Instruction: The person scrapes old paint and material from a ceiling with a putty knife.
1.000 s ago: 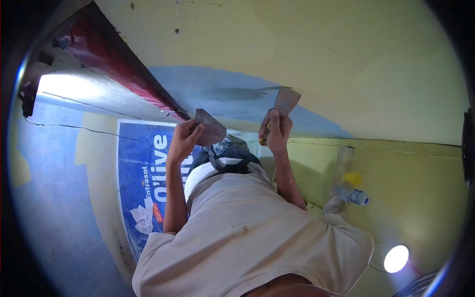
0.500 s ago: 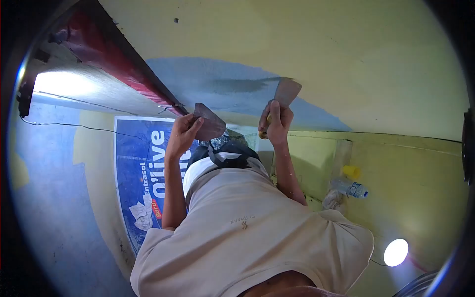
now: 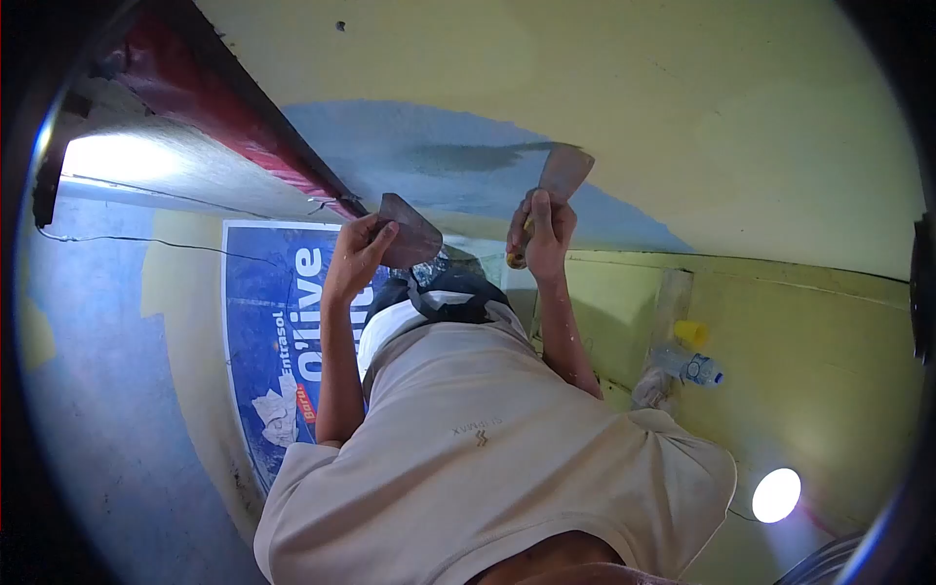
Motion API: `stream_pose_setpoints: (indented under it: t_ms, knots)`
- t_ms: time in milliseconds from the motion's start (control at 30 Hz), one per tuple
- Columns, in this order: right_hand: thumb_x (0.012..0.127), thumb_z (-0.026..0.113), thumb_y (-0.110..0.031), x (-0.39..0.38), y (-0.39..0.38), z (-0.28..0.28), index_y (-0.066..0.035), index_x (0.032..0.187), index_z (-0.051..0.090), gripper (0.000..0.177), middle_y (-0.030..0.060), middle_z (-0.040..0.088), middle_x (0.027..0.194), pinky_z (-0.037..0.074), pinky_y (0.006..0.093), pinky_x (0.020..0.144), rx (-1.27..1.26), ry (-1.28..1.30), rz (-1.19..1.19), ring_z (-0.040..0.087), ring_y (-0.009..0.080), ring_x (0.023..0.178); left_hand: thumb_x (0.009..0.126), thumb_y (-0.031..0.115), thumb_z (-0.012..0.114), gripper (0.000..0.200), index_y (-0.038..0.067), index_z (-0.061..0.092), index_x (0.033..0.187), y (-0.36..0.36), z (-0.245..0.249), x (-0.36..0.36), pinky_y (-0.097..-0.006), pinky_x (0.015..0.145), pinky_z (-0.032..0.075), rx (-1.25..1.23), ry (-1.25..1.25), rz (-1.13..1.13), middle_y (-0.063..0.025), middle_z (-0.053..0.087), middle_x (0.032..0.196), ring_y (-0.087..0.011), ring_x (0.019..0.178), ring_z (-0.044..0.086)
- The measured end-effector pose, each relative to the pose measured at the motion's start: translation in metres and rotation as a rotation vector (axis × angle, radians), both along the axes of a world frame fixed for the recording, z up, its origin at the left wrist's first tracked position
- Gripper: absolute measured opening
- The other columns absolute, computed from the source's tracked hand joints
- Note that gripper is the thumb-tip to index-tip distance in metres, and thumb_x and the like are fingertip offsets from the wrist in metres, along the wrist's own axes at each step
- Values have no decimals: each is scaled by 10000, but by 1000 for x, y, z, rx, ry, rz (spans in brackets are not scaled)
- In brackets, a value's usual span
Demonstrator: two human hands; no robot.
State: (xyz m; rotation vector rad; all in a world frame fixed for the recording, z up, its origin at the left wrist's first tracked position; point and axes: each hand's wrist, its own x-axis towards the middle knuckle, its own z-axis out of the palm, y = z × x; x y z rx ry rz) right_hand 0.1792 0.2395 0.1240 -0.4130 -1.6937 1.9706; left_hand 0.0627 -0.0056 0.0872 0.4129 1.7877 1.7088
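My left hand (image 3: 363, 255) pinches a flat, dark grey metal blade (image 3: 410, 232) between thumb and fingers, below the blue-grey patch (image 3: 380, 151) on the pale yellow wall. On the right, my right hand (image 3: 542, 234) is closed around the handle of a putty knife (image 3: 565, 172), with the handle's yellowish end showing beneath the fist. The knife's wide blade points up and overlaps the patch's edge, beside a darker smear; whether it touches the wall I cannot tell. The blades are apart.
A red covered strip (image 3: 234, 117) runs diagonally at upper left. Below it are a blue poster (image 3: 258, 322) and a thin wire. At right, a plastic bottle (image 3: 700, 370) and a yellow object (image 3: 691, 334) lie near a post. A round lamp (image 3: 776, 495) glows at lower right.
Both hands keep their tools and hardly move. The putty knife's blade appears slightly higher and further left. The poster and bottle have shifted slightly in view.
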Motion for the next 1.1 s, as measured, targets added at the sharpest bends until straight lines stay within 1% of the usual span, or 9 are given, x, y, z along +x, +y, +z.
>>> stream_pose_setpoints:
  t_ms: [200, 300, 433, 467, 567, 700, 733, 967, 1100]
  knots:
    - [1045, 432, -267, 8, 3, -12, -37, 764, 513, 372, 51, 506, 494, 396, 255, 374, -3, -36, 20, 482, 119, 379, 989, 167, 576, 257, -85, 624, 985, 2, 1, 1, -239, 676, 447, 52, -1, -8, -11, 645, 843, -57, 770, 530]
    - [1044, 438, -272, 1, -3, 3, -44, 728, 508, 396, 51, 504, 483, 385, 253, 361, -29, 9, 3, 478, 115, 375, 988, 165, 577, 256, -88, 620, 993, 3, 3, 4, -235, 679, 446, 14, 2, -15, -11, 644, 839, -57, 774, 530]
    - [1043, 438, -278, 6, 6, -12, -51, 662, 500, 448, 56, 505, 473, 386, 259, 362, 47, -16, -1, 471, 122, 364, 987, 164, 581, 249, -81, 625, 989, 2, 11, 6, -232, 681, 451, 48, -34, -5, -15, 656, 844, -61, 778, 553]
    - [1042, 440, -292, 10, 6, -11, -50, 669, 501, 449, 52, 498, 472, 383, 258, 360, 41, -49, -12, 470, 122, 361, 987, 165, 580, 247, -78, 626, 990, 0, -5, 4, -229, 687, 449, 30, -11, -16, -12, 652, 845, -60, 773, 554]
    - [1041, 443, -301, 3, 2, 1, -49, 675, 500, 448, 50, 493, 468, 375, 255, 352, -1, 7, -31, 469, 122, 358, 985, 170, 584, 248, -74, 621, 976, 1, -2, 6, -224, 665, 429, 37, -24, 12, 4, 622, 822, -51, 752, 519]
    - [1038, 446, -321, 6, 11, -9, -47, 683, 499, 451, 53, 489, 466, 379, 259, 359, 45, -13, -11, 470, 123, 360, 982, 169, 584, 238, -62, 616, 938, -2, 2, 4, -226, 628, 401, -49, 15, -9, 18, 595, 798, -40, 736, 489]
    - [1037, 447, -328, 7, 6, -7, -47, 683, 499, 454, 52, 487, 465, 379, 259, 360, 17, -2, -13, 470, 123, 361, 982, 162, 581, 228, -58, 617, 931, 0, -1, 4, -226, 633, 405, 33, -34, 5, 18, 602, 802, -38, 741, 495]
    - [1035, 447, -336, 9, 10, -12, -46, 666, 501, 472, 60, 499, 464, 374, 255, 358, 17, -21, -16, 463, 119, 355, 982, 155, 582, 225, -63, 619, 939, 2, 8, 7, -228, 642, 415, 72, -35, 33, 10, 603, 801, -43, 740, 501]
    - [1038, 441, -322, 8, 7, -10, -46, 656, 497, 475, 62, 503, 463, 364, 254, 355, 39, -31, -13, 454, 120, 348, 981, 166, 586, 235, -62, 610, 928, -1, -9, 6, -231, 612, 388, 31, -5, 28, 31, 566, 783, -41, 715, 457]
